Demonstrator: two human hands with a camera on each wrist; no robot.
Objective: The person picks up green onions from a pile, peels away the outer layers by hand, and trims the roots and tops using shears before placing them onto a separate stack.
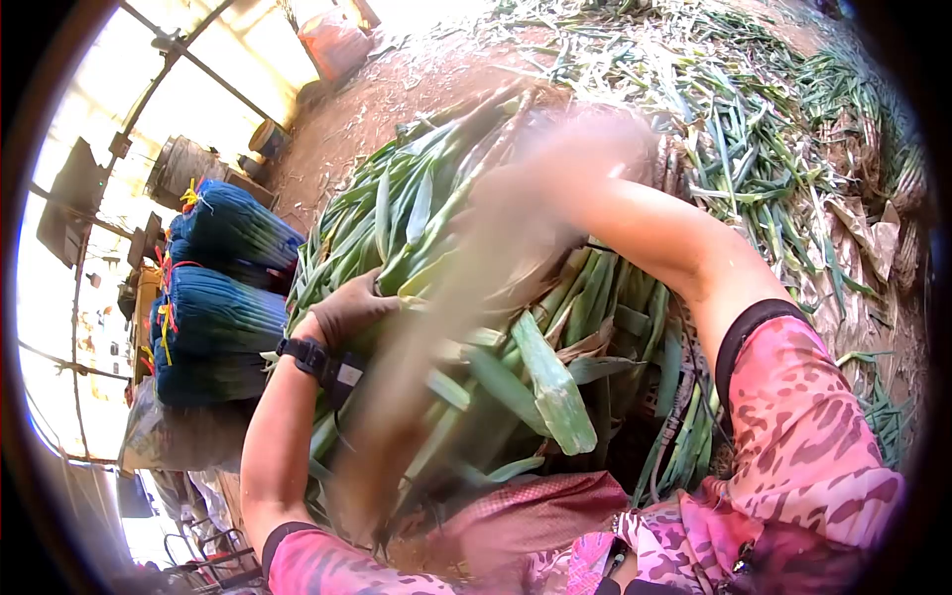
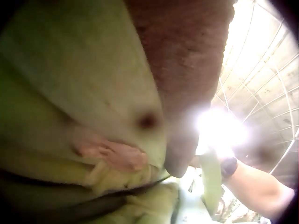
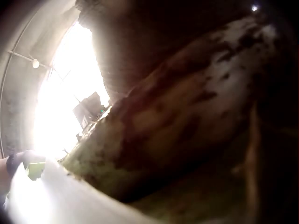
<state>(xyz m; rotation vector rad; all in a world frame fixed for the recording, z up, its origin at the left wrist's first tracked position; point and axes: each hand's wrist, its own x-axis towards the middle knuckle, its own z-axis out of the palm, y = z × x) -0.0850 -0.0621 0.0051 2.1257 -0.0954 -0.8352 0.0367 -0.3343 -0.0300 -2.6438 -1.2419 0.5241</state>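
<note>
In the head view my left hand (image 1: 352, 309), in a brown glove, grips leek leaves at the near left of a large heap of leeks (image 1: 436, 178). The left wrist view shows a gloved finger (image 2: 180, 93) lying along a broad pale-green leek (image 2: 88, 74). Motion blurs my right hand (image 1: 595, 149) at the far side of the heap. From it a blurred brownish streak (image 1: 426, 367) runs down toward my lap. The right wrist view shows a dark glove (image 3: 135, 42) against a muddy leek stalk (image 3: 177, 107); its fingertips are hidden.
Bluish-green bundles (image 1: 223, 307) tied with red and yellow stand stacked at the left. Loose leeks and trimmings (image 1: 734, 129) cover the ground at the right. Beyond the heap is bare earth (image 1: 397, 94), with a pinkish sack (image 1: 334, 45) at the back. A cut leaf (image 1: 555, 387) sticks out toward me.
</note>
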